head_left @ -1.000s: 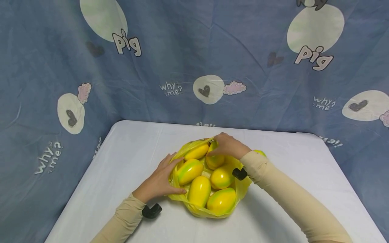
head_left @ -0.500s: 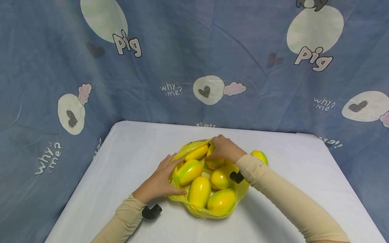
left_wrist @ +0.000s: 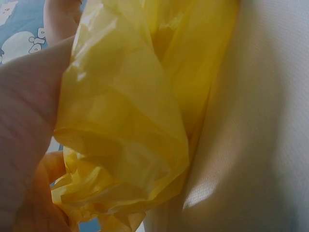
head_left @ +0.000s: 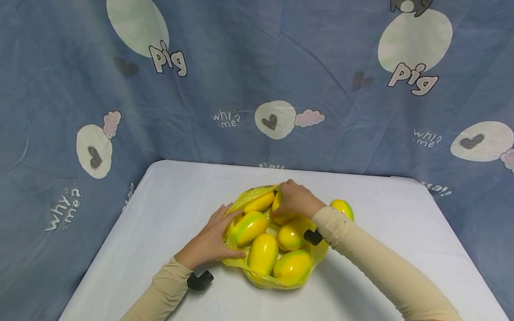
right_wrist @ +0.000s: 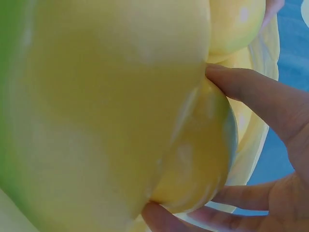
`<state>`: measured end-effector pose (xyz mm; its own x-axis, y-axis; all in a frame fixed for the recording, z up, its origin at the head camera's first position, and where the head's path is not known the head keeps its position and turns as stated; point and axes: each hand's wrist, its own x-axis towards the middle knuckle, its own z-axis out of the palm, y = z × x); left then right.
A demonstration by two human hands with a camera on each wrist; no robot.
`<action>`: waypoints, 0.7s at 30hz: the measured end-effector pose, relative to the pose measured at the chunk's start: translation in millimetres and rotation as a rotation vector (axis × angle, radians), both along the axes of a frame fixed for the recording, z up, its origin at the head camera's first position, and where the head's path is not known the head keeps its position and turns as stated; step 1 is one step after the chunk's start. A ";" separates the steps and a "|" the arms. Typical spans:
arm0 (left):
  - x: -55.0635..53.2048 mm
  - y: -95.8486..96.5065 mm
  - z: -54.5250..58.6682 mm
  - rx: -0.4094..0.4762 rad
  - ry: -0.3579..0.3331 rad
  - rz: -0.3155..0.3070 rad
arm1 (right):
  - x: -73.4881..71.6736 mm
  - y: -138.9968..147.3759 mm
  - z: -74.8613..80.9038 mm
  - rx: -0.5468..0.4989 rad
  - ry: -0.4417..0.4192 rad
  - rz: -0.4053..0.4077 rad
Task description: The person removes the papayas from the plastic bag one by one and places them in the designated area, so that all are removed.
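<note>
A yellow plastic bag (head_left: 263,281) stands with its mouth spread on the table, holding several yellow-green mangoes (head_left: 263,254). My left hand (head_left: 210,238) rests against the bag's left side, thumb and fingers spread along the rim. In the left wrist view, crumpled plastic (left_wrist: 120,106) covers part of that hand. My right hand (head_left: 299,198) reaches into the back right of the bag. Thumb and fingers grip a mango (right_wrist: 193,150) there, as the right wrist view shows. Another mango (right_wrist: 106,96) fills most of that view up close.
One loose mango (head_left: 342,207) lies outside the bag, just behind the right sleeve (head_left: 377,254). The table has a white cover (head_left: 180,187). A blue printed curtain (head_left: 241,67) hangs behind and beside it.
My right hand and forearm have shifted slightly left, so more of the loose mango shows. The left hand and the bag stay nearly still.
</note>
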<state>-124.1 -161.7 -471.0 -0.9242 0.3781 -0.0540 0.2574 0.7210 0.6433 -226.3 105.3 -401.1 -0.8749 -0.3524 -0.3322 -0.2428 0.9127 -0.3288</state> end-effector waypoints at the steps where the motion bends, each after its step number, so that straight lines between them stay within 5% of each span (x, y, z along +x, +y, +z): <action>1: -0.1 0.0 -0.1 0.000 0.000 0.000 | 0.2 0.5 -0.3 0.003 0.006 0.000; 21: -0.7 -0.7 -3.0 0.008 0.009 -0.003 | 7.1 16.8 -1.9 -0.155 0.100 0.042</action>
